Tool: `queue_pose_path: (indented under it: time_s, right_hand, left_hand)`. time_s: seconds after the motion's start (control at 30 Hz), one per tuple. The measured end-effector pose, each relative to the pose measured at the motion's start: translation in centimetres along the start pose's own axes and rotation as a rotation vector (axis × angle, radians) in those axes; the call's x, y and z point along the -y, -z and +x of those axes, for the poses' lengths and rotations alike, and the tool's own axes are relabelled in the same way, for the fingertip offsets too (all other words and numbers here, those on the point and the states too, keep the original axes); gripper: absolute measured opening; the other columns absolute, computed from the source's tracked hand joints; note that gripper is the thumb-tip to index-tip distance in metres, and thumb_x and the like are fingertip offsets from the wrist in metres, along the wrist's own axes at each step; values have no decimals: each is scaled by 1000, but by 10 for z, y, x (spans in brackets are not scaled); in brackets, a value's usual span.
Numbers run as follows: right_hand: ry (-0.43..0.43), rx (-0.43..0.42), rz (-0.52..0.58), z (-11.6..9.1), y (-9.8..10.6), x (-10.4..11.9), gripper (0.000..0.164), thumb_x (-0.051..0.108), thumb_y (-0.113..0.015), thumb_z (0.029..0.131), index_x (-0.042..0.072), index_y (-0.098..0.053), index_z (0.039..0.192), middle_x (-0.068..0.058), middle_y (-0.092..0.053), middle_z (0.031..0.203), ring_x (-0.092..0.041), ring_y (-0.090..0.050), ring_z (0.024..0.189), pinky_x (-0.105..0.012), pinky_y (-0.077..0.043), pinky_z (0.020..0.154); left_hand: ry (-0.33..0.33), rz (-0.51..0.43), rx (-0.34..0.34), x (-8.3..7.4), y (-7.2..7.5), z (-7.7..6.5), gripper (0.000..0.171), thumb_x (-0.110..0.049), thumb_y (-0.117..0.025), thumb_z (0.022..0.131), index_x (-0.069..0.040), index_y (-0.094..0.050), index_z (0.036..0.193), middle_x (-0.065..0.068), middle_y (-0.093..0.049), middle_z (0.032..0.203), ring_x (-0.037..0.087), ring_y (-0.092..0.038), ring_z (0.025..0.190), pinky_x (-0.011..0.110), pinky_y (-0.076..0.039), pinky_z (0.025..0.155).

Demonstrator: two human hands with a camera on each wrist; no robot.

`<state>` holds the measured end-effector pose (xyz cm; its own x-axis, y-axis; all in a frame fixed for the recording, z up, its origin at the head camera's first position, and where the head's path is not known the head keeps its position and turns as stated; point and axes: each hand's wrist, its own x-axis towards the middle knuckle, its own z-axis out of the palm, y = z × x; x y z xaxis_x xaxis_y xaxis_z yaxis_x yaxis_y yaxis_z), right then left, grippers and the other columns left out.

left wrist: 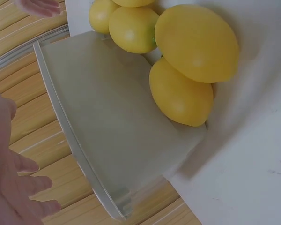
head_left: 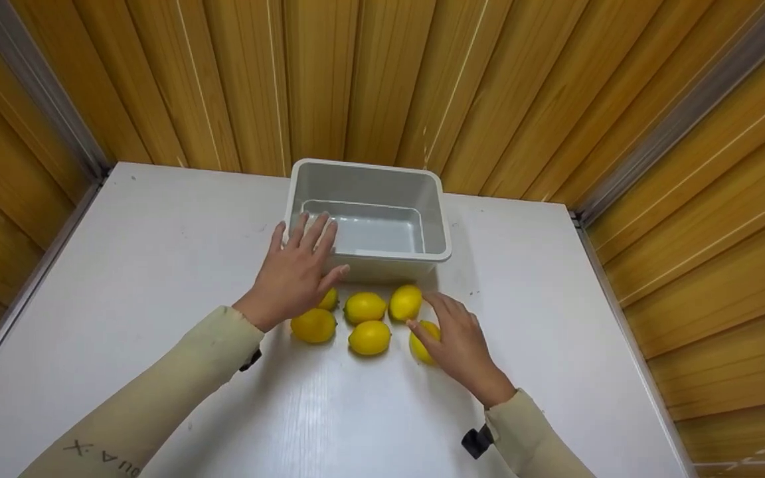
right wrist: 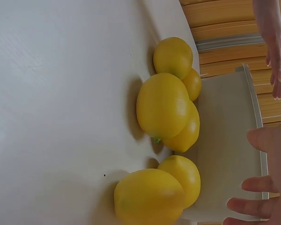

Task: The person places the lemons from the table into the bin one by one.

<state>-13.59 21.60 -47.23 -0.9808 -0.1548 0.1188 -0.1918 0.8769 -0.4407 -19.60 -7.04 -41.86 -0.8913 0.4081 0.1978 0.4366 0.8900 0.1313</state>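
Note:
Several yellow lemons (head_left: 369, 338) lie in two short rows on the white table, close against the front of a grey plastic bin (head_left: 376, 269). My left hand (head_left: 291, 275), fingers spread and straight, hovers over the bin's front left corner and partly covers one lemon (head_left: 329, 300). In the left wrist view its fingers (left wrist: 35, 185) show above the rim, apart from the fruit. Over the right-hand lemons (right wrist: 150, 197), my right hand (head_left: 459, 338) is held with thumb and fingers apart. The right wrist view shows nothing in its grasp. The bin holds nothing that shows.
Yellow-brown wood-patterned panels (head_left: 382, 79) enclose the table (head_left: 190, 232) at the back and both sides. Grey metal posts (head_left: 675, 119) stand at the back corners. The bin is near the table's back edge. Each sleeve has a black wrist strap (head_left: 477, 441).

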Motion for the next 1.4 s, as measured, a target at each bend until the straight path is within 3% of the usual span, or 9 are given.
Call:
queue_pose_path:
  time_s: [0.6, 1.4]
  right_hand:
    - [-129, 129, -18, -6, -11, -14, 64, 46, -64, 89, 14, -47, 141, -8, -48, 145, -28, -43, 135, -51, -35, 110]
    - [-141, 129, 3, -8, -26, -25, 63, 42, -68, 87, 15, -47, 139, -9, -49, 141, -30, -48, 128, -50, -40, 106]
  left_hand:
    - [48, 50, 8, 16, -1, 8, 72, -55, -40, 97, -12, -26, 153, 14, -23, 160, 37, -18, 148, 63, -15, 117]
    - [83, 30, -2, 29, -4, 18, 71, -55, -37, 98, -9, -28, 151, 17, -26, 158, 42, -22, 145, 64, -16, 116]
